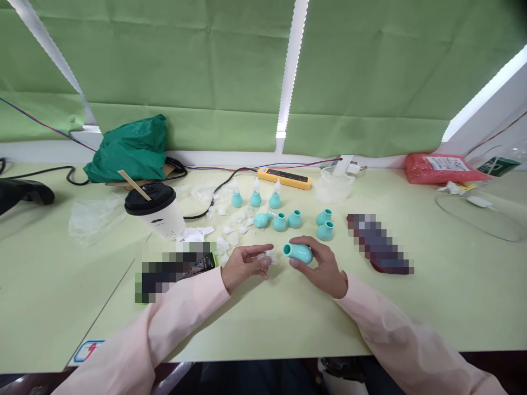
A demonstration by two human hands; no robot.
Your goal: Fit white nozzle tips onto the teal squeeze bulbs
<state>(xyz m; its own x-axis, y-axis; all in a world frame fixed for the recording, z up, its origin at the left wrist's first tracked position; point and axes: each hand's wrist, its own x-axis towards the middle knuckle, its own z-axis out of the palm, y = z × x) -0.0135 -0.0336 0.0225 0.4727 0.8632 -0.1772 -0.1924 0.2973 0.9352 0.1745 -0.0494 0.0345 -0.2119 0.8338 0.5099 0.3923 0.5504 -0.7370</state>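
Note:
My right hand (319, 266) grips a teal rubber bulb (302, 253) lying sideways, its open neck turned left. Facing that neck, a little apart from it, is a small clear plastic nozzle (272, 258), pinched in the fingers of my left hand (247, 267). Beyond my hands stand several loose teal bulbs (279, 221) with open necks, one of them (262, 220) on its side. In a row behind these are three bulbs (256, 198) fitted with clear nozzles. Loose whitish translucent pieces (233, 238) are scattered to the left of the bulbs.
On the left are a lidded paper cup (168, 218) with a wooden stick and a pixelated phone-like item (201, 265). A yellow power strip (284, 178) and a clear bag (335, 184) lie at the back. A dark red item (381, 269) lies right, beyond it a red package (436, 169).

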